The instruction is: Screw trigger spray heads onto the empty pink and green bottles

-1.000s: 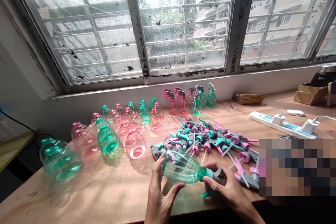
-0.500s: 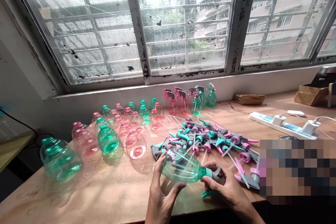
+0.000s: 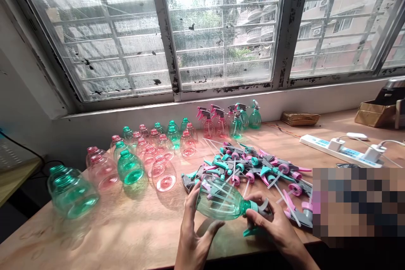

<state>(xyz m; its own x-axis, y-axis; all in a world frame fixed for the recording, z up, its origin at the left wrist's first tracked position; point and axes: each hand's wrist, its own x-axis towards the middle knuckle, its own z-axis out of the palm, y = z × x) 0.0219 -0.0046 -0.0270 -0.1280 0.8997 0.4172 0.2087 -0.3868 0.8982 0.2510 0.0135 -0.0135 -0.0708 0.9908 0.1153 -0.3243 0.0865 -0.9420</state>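
Observation:
A clear green spray bottle (image 3: 218,198) lies sideways in the air between my hands, above the table's front edge. My left hand (image 3: 198,228) is wrapped about its base end, fingers behind and thumb below. At the neck, my right hand (image 3: 267,219) grips the teal collar of a grey and teal trigger sprayer (image 3: 253,232), which sits on the bottle's mouth; part of the sprayer is hidden by the fingers. Just behind the bottle is a heap of loose trigger sprayers (image 3: 236,164) in pink, teal and grey, with white tubes.
Several open green and pink bottles (image 3: 129,168) stand to the left. Bottles with sprayers fitted (image 3: 221,124) stand by the window wall. A white power strip (image 3: 341,149) with plugs lies at right, near a brown packet (image 3: 300,119).
Almost nothing differs. The bottle and both hands keep nearly the same place, with a very slight shift of the right fingers at the collar.

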